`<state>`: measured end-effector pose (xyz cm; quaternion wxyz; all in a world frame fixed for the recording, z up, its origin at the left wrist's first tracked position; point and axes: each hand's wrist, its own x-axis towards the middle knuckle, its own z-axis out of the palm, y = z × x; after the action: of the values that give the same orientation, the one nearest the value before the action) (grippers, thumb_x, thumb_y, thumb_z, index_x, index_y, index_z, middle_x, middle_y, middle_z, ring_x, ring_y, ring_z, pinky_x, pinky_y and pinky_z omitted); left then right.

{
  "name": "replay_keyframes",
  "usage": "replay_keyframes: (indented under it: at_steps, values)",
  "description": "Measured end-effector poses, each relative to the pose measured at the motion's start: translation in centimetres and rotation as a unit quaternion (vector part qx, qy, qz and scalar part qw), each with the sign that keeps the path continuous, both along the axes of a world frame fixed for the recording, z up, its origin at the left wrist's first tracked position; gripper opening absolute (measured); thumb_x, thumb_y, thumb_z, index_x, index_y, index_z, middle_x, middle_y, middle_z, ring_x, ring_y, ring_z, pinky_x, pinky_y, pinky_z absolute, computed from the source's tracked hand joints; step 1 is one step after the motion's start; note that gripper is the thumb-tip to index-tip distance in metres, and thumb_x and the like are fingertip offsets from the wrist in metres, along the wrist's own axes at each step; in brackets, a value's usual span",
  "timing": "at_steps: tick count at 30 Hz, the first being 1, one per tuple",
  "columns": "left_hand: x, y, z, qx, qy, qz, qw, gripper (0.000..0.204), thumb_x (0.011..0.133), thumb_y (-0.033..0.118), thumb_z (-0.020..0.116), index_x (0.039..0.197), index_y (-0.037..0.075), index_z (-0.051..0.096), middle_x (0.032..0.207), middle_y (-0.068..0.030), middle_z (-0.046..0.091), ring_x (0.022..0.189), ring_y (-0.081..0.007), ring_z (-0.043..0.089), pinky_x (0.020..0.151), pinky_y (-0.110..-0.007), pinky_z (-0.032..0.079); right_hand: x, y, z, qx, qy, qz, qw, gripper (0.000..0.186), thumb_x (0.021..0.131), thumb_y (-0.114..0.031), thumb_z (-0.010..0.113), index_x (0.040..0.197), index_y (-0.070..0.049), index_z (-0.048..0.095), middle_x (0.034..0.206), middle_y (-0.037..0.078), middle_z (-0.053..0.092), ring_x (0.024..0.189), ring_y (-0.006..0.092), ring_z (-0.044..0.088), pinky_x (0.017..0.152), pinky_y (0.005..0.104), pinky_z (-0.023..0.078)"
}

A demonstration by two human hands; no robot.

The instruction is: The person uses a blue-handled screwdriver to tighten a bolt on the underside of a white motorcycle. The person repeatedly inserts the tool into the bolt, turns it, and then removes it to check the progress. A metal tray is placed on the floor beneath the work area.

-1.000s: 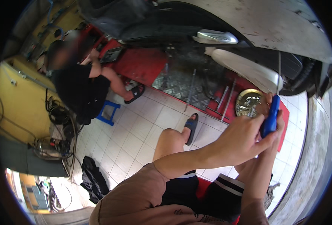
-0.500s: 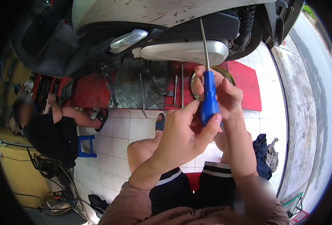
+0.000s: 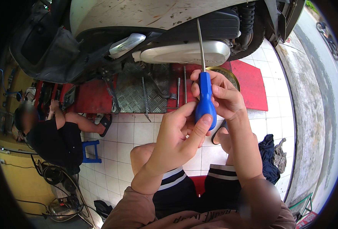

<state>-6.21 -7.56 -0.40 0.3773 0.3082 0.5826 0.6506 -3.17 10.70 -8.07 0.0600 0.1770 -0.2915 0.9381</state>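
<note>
left hand (image 3: pixel 176 139) grasping blue screwdriver (image 3: pixel 205 86) by handle end (image 3: pixel 208 107) | right hand (image 3: pixel 230 97) grasping nearer shaft (image 3: pixel 201 47), seemingly steadying it

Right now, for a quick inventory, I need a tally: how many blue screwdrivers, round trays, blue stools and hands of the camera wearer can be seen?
Blue screwdriver: 1
Round tray: 1
Blue stool: 1
Wearer's hands, left hand and right hand: 2
Total: 5

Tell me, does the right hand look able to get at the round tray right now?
Probably yes: the round tray shows just beyond the right hand, with nothing visible between, though its fingers are on the blue screwdriver and would likely need freeing first.
</note>
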Motion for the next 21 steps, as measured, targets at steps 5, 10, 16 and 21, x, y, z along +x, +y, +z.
replay_keyframes:
  at_steps: [5, 10, 16, 21]
  values:
    - [-0.4, 0.1, -0.2, -0.035, 0.163, 0.063, 0.984, 0.026, 0.093, 0.014, 0.068, 0.107, -0.006, 0.060, 0.073, -0.0030, 0.064, 0.059, -0.0051, 0.057, 0.051, -0.021, 0.043, -0.5, -0.6, -0.9, 0.011, -0.026, -0.061, 0.998, 0.045, 0.087, -0.027, 0.076, 0.119, -0.002, 0.057, 0.089, 0.005, 0.064, 0.060, 0.0033, 0.048, 0.052, 0.0160, 0.039]
    - [-0.7, 0.0, -0.9, 0.001, 0.168, 0.036, 0.985, 0.029, 0.094, 0.017, 0.068, 0.109, -0.006, 0.058, 0.075, -0.0042, 0.062, 0.060, -0.0049, 0.056, 0.051, -0.020, 0.042, -0.7, -1.4, 0.1, 0.013, -0.041, -0.074, 0.996, 0.045, 0.087, -0.029, 0.076, 0.118, -0.004, 0.056, 0.091, 0.004, 0.062, 0.062, 0.0033, 0.048, 0.054, 0.0159, 0.040]
    - [-0.4, -0.1, 0.2, -0.048, 0.087, -0.003, 0.995, 0.030, 0.092, 0.011, 0.069, 0.112, -0.007, 0.058, 0.083, -0.0064, 0.065, 0.064, -0.0057, 0.058, 0.054, -0.020, 0.045, -0.1, -0.2, -0.3, 0.057, -0.037, -0.053, 0.996, 0.047, 0.085, -0.032, 0.078, 0.113, -0.001, 0.058, 0.095, 0.010, 0.067, 0.060, 0.0023, 0.048, 0.054, 0.0164, 0.040]
    - [-0.6, -0.4, 1.0, -0.097, 0.229, -0.013, 0.968, 0.035, 0.095, 0.014, 0.066, 0.120, -0.008, 0.056, 0.091, -0.0085, 0.067, 0.066, -0.0069, 0.058, 0.056, -0.021, 0.047, -0.3, -1.1, -0.2, 0.084, -0.105, -0.150, 0.980, 0.045, 0.080, -0.035, 0.082, 0.104, -0.003, 0.063, 0.083, 0.005, 0.065, 0.056, 0.0018, 0.047, 0.051, 0.0140, 0.040]
